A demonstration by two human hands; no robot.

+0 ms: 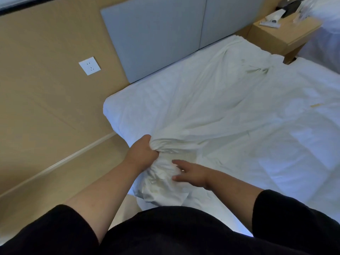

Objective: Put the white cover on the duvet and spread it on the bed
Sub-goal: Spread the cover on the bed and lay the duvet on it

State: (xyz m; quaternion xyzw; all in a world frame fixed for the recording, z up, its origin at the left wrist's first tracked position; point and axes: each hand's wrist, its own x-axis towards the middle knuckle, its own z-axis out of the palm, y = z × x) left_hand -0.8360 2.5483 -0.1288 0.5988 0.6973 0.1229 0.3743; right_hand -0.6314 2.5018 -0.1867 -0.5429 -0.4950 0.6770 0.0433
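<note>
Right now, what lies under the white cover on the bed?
White bedding shows beside the cover, running under it. The left hand grips a bunched corner; what's beneath is hidden.

No readable text, label, brand, number or sign anywhere in view. The wall socket plate is plain white, showing only its slots. The items on the bedside table at upper right are too blurred to make out any print. The white cover carries a faint woven stripe but no lettering or tag; a small yellowish mark on the bedding is not legible as writing.
</note>
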